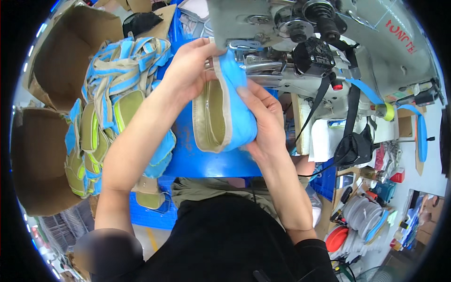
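Between my hands is a blue fabric shoe upper (241, 121) with beige edging and an olive sole inside, its opening turned toward me. My left hand (185, 68) grips the far end, fingers curled over the beige edge close to the sewing machine (235, 21). On the right side, my right hand (267, 115) holds the blue wall, with the thumb pressed on its outside and the other fingers partly hidden. The far end of the upper is right beside the machine's metal arm (265, 66). Below it lies a smooth blue work surface (206, 164).
Left of my left forearm is a heap of similar blue and beige uppers (124, 63). Cardboard boxes (70, 42) stand at the far left. A blue tape (369, 91) runs past a yellow-green roller (387, 112) on the machine. White reels (364, 214) stack at the lower right.
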Demonstrator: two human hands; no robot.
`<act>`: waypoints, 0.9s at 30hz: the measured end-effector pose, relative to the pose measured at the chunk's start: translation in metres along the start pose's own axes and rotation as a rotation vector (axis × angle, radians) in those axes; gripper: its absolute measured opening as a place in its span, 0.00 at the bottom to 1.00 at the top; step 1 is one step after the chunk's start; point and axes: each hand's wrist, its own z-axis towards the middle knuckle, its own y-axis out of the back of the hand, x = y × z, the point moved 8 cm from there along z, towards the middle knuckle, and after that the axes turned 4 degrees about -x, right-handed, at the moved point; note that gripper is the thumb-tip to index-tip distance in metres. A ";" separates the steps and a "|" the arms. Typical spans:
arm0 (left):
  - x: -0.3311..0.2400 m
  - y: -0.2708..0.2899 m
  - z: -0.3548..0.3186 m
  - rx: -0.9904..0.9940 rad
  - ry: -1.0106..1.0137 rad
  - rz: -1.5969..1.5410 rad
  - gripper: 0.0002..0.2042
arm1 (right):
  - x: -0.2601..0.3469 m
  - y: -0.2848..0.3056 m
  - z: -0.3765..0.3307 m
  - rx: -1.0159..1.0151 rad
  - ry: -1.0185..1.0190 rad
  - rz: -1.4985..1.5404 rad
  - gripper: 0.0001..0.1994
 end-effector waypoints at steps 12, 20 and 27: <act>0.001 -0.012 -0.036 0.047 -0.053 0.004 0.25 | 0.003 0.006 -0.016 -0.015 0.084 -0.065 0.16; -0.003 -0.009 -0.021 0.023 -0.065 -0.049 0.19 | 0.002 0.009 -0.003 -0.043 0.126 -0.079 0.11; 0.004 -0.012 -0.025 0.040 -0.067 -0.133 0.24 | 0.049 0.025 -0.023 -0.198 0.331 -0.486 0.07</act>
